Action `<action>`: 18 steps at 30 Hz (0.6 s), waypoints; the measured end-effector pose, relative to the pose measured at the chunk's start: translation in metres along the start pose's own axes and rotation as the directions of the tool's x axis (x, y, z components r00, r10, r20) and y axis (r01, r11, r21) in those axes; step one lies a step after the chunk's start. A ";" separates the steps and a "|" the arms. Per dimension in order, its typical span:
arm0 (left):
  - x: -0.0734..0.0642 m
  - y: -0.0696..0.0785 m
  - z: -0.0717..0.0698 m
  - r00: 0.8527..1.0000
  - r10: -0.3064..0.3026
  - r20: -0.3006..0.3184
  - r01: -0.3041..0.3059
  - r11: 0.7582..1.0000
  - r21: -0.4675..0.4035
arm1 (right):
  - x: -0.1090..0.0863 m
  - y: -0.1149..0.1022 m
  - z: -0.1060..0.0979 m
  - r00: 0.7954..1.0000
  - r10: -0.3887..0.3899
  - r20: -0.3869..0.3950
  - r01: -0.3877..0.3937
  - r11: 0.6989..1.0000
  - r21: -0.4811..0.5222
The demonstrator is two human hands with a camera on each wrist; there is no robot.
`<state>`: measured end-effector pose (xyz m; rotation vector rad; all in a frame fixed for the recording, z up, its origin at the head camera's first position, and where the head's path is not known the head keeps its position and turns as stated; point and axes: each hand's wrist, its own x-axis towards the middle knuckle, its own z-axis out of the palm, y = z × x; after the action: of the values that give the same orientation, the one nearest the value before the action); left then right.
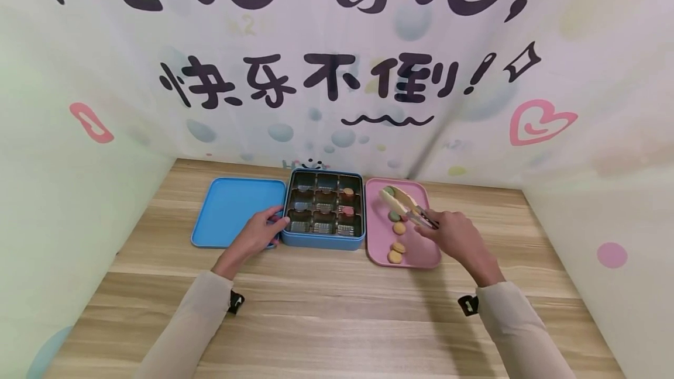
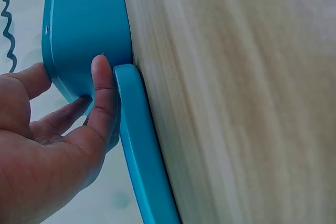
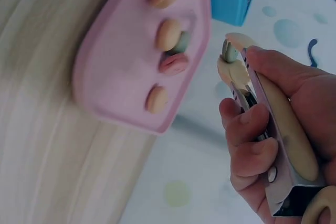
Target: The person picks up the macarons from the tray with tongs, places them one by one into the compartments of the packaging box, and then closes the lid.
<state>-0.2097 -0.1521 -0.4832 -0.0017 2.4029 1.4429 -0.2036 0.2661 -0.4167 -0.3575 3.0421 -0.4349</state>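
Note:
My right hand (image 1: pixel 457 238) grips a pair of tongs (image 3: pixel 286 124) above the pink tray (image 1: pixel 376 244). Their cream tips pinch a green macaron (image 3: pixel 230 52). Several macarons lie on the tray: yellow-orange ones (image 3: pixel 168 35), a pink one (image 3: pixel 174 64) and another green one (image 3: pixel 182 42). Left of the tray stands a blue box (image 1: pixel 321 241) with a dark divided insert (image 1: pixel 323 206). In its right column sit an orange macaron (image 1: pixel 348 192) at the back and a pink macaron (image 1: pixel 347 210) in the middle. My left hand (image 1: pixel 259 231) rests fingertips on the box's left rim and side wall.
A blue lid (image 1: pixel 237 209) lies flat left of the box, its right edge beside my left fingers. Behind the wooden table (image 1: pixel 337 314) rises a printed fabric wall (image 1: pixel 295 116). Pale walls flank both sides.

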 end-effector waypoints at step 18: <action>0.000 -0.001 0.001 1.000 0.010 -0.005 -0.010 1.000 0.001 | -0.011 -0.032 -0.010 0.979 -0.203 0.015 0.202 0.979 0.036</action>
<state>-0.2096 -0.1516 -0.4841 0.0066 2.4115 1.4473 -0.1864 0.2418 -0.3982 -0.6691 2.9876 -0.4892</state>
